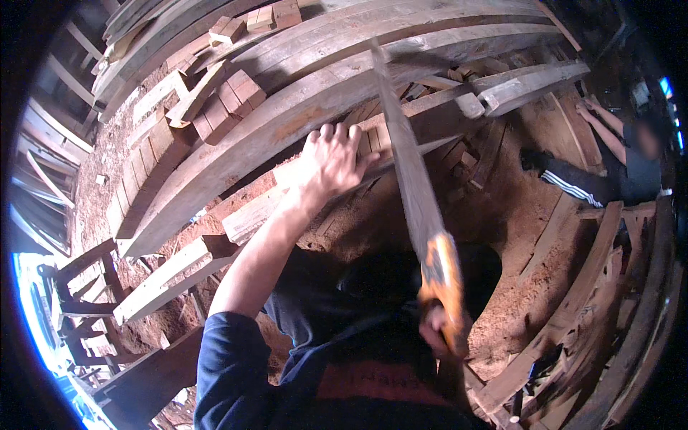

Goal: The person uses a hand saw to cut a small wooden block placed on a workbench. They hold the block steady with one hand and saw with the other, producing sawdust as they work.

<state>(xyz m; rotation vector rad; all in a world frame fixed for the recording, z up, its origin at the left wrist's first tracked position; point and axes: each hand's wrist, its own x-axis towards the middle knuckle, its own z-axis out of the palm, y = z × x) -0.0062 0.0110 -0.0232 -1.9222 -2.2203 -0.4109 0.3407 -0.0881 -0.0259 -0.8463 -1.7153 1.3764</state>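
Note:
My right hand (pixel 443 331) is closed around the yellow-orange handle of a hand saw (pixel 412 175). Its long blade points away from me and is slightly smeared by motion. My left hand (pixel 331 156) presses down on a wooden board (pixel 252 216), fingers curled over it, to the left of the blade. Whether the saw teeth touch the board cannot be made out. Short wood blocks (pixel 371 140) show just beyond my left fingers.
Long timber beams (pixel 308 118) lie across the far side, with cut blocks (pixel 228 107) stacked on them. A wooden beam end (pixel 175 276) juts out at the left. Sawdust (pixel 502 301) covers the ground. Another person (pixel 638 161) sits at the far right, near more stacked timber (pixel 573 344).

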